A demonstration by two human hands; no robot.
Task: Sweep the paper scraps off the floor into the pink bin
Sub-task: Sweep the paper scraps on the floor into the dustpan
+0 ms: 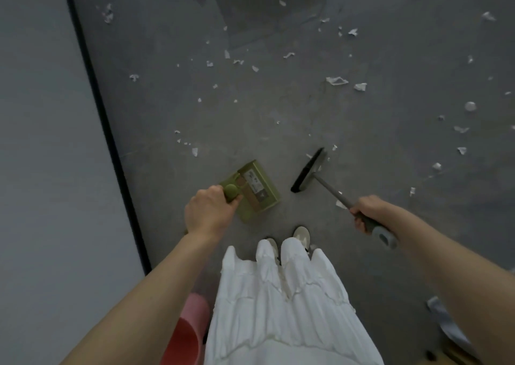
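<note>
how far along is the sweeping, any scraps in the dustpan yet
Barely started. The left hand holds the green dustpan, which shows no scraps; the right hand grips the broom on the floor. Paper scraps lie scattered across the floor ahead. All sweeping and tipping into the pink bin remains.

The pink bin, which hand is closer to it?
Left. The left hand grips the green dustpan on the same side as the pink bin, above it in the picture. The right hand holds the broom across the white skirt.
</note>
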